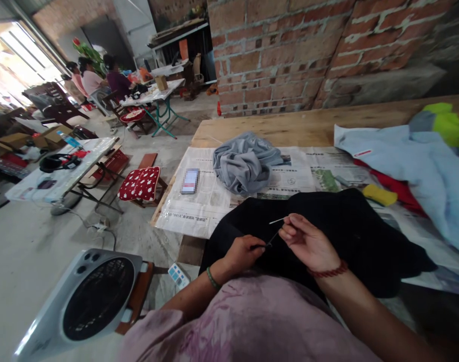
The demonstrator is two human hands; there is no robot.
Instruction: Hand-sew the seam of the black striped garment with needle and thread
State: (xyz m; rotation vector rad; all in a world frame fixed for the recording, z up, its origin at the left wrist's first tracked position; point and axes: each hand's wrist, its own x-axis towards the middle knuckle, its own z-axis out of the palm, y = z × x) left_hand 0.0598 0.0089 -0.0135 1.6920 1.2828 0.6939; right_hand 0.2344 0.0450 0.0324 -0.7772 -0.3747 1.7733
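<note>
My left hand (245,252) is closed, its fingertips pinching a small fold of a black cloth (327,211) that lies over my lap and the table edge. My right hand (308,242) is raised just above the cloth, thumb and finger pinched on a thin, pale, needle-like rod (277,221) pointing left. Between the two hands runs a short, dark, thread-like strand (274,238). Whether the strand is fixed to the rod cannot be made out. Most of the black cloth spreads to the right of my hands.
Newspaper (192,216) covers the wooden table (210,129). On it lie a phone (190,181), a bunched grey cloth (246,163), a yellow sponge-like block (379,195) and a light blue garment (406,161). A fan (97,296) stands at the left. Several people sit at the back.
</note>
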